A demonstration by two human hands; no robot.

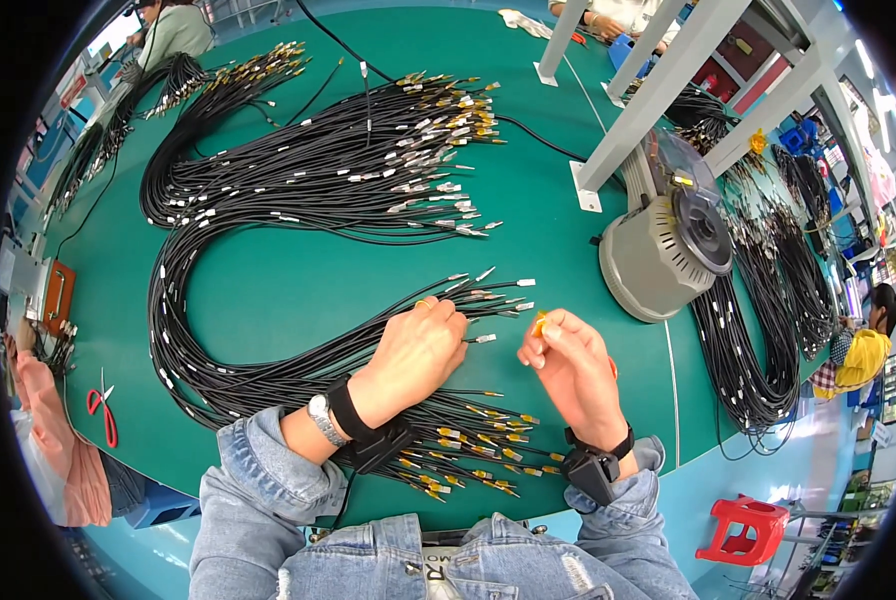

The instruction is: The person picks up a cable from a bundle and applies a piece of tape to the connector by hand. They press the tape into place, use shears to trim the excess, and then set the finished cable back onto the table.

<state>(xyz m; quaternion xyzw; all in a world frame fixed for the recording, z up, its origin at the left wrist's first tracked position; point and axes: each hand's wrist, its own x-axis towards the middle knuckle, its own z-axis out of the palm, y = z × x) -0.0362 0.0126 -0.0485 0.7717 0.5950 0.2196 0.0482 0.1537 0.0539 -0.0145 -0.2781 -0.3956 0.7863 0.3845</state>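
My left hand (418, 350) is curled closed over a bundle of black cables (258, 375), whose metal-tipped ends with white labels (525, 283) stick out past its knuckles. Exactly how many cables lie within its fingers is hidden. Just right of those ends, my right hand (576, 375) pinches a small orange-yellow piece (540, 323) between thumb and forefinger, apart from the cables. Beneath my left wrist, more cable ends (468, 440) with yellow wraps fan out toward the table's near edge. A larger group of cables (318, 160) curves across the table farther off, yellow and white at the tips.
A grey round machine (658, 250) stands right of my right hand, beside a metal frame (658, 90). Red-handled scissors (108, 410) lie at the left edge of the green table (268, 290). More cables (753, 350) hang at right. A red stool (743, 530) stands on the floor; other people sit nearby.
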